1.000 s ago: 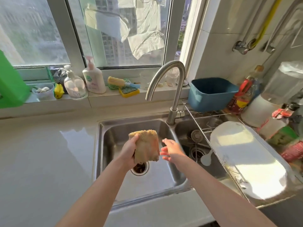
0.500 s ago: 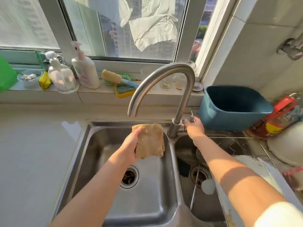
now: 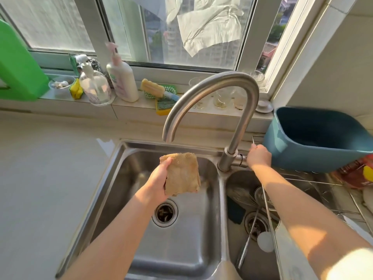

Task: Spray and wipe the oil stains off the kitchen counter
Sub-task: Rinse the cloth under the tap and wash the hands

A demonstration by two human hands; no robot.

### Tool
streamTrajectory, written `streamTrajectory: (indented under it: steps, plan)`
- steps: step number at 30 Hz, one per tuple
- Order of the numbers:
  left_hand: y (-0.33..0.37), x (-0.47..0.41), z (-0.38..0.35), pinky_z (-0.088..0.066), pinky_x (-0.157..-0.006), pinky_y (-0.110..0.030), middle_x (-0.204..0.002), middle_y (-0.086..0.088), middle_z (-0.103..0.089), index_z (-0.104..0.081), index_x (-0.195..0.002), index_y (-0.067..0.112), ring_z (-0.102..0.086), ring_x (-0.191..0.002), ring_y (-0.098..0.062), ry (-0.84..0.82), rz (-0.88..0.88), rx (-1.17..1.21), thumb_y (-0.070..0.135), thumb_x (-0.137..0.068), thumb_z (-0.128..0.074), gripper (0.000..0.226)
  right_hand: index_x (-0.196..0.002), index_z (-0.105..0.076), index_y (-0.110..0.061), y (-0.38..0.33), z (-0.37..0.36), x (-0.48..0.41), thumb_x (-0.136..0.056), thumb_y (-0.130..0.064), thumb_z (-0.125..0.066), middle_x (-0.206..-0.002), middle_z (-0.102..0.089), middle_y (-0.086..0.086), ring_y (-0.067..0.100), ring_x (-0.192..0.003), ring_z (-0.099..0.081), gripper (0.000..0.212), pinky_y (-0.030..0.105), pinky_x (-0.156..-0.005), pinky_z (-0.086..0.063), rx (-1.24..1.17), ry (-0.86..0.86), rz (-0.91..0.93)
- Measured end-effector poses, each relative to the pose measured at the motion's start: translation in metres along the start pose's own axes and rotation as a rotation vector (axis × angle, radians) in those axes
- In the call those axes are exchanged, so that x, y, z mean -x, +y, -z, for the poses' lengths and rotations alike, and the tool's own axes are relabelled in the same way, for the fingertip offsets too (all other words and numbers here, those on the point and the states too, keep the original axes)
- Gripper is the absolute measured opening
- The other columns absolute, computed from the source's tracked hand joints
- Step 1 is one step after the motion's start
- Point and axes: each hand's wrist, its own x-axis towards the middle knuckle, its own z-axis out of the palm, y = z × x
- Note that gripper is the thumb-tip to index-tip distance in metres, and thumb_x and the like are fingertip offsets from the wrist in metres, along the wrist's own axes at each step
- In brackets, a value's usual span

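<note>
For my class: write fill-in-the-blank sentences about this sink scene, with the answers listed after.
The left hand holds a tan cloth over the ____ basin of the sink.
The right hand grips the handle at the ____ of the faucet.
The tub to the right of the faucet is ____ in colour.
Answers: left; base; blue.
</note>
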Motion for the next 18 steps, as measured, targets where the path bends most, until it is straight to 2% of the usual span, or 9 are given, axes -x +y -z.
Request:
streamTrajectory:
  steps: [3, 7, 11, 15, 18]
  plan:
    - [0.001, 0.006, 0.007, -0.051, -0.064, -0.037, -0.091, -0.010, -0.070, -0.060, -0.104, 0.020, -0.067, -0.081, -0.026, 0.005, -0.001, 0.012, 0.039, -0.104, -0.039, 0.028, -0.120, -0.053, 0.006, 0.000, 0.001, 0.001, -0.104, -0.025, -0.030, -0.122, -0.055, 0.025, 0.038, -0.114, -0.051, 0.042, 0.039, -0.094, -0.041, 0.006, -0.013, -0.019]
    - [0.001, 0.009, 0.018, -0.052, -0.066, -0.038, -0.100, -0.011, -0.069, -0.058, -0.111, 0.022, -0.067, -0.088, -0.028, 0.030, -0.008, 0.014, 0.043, -0.102, -0.042, 0.028, -0.123, -0.053, 0.004, -0.004, 0.000, 0.000, -0.103, -0.024, -0.036, -0.124, -0.055, 0.024, 0.039, -0.115, -0.051, 0.039, 0.043, -0.095, -0.042, -0.024, -0.011, -0.090]
    - [0.004, 0.014, 0.024, -0.051, -0.064, -0.038, -0.098, -0.011, -0.068, -0.059, -0.101, 0.022, -0.065, -0.086, -0.028, 0.022, -0.016, 0.031, 0.040, -0.103, -0.039, 0.027, -0.130, -0.050, 0.003, -0.008, -0.001, -0.001, -0.102, -0.019, -0.038, -0.131, -0.051, 0.024, 0.039, -0.119, -0.049, 0.037, 0.044, -0.099, -0.040, -0.015, -0.005, -0.147]
    - [0.002, 0.013, 0.029, -0.053, -0.060, -0.036, -0.081, -0.008, -0.073, -0.062, -0.094, 0.019, -0.068, -0.076, -0.024, -0.022, -0.030, 0.041, 0.034, -0.106, -0.034, 0.034, -0.128, -0.050, 0.006, -0.008, -0.001, 0.002, -0.102, -0.013, -0.037, -0.131, -0.051, 0.026, 0.041, -0.120, -0.049, 0.035, 0.044, -0.099, -0.040, -0.003, 0.037, -0.136]
    - [-0.001, 0.015, 0.030, -0.057, -0.052, -0.033, -0.075, -0.009, -0.074, -0.064, -0.094, 0.014, -0.072, -0.066, -0.023, -0.056, -0.027, 0.064, 0.031, -0.106, -0.034, 0.036, -0.126, -0.050, 0.007, -0.010, -0.001, 0.007, -0.102, -0.021, -0.037, -0.129, -0.053, 0.026, 0.041, -0.118, -0.050, 0.039, 0.043, -0.097, -0.040, -0.059, 0.080, -0.151]
